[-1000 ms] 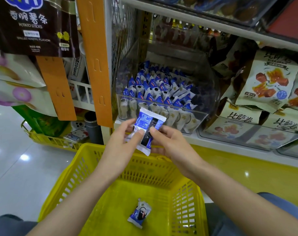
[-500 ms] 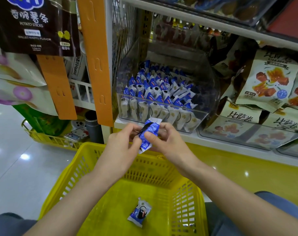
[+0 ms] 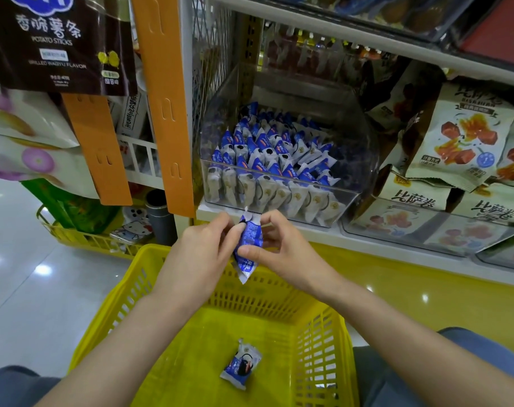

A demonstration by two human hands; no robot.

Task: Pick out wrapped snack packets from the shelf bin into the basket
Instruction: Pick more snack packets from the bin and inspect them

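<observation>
A dark bag is hanging up high. It is saying "POTATO STICKS" and "GRILLED WAGYU FLAVOR". The left hand and the right hand are both pinching one blue and white snack packet. They are holding it just above the far edge of the yellow basket. A second packet is lying inside the basket. Many more are sitting in the clear bin on the shelf.

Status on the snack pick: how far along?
Done: one blue-and-white packet lies in the yellow basket. In hand: left hand and right hand both pinch a second packet above the basket's far rim. Left: drop it in; the clear shelf bin holds many more.
</observation>
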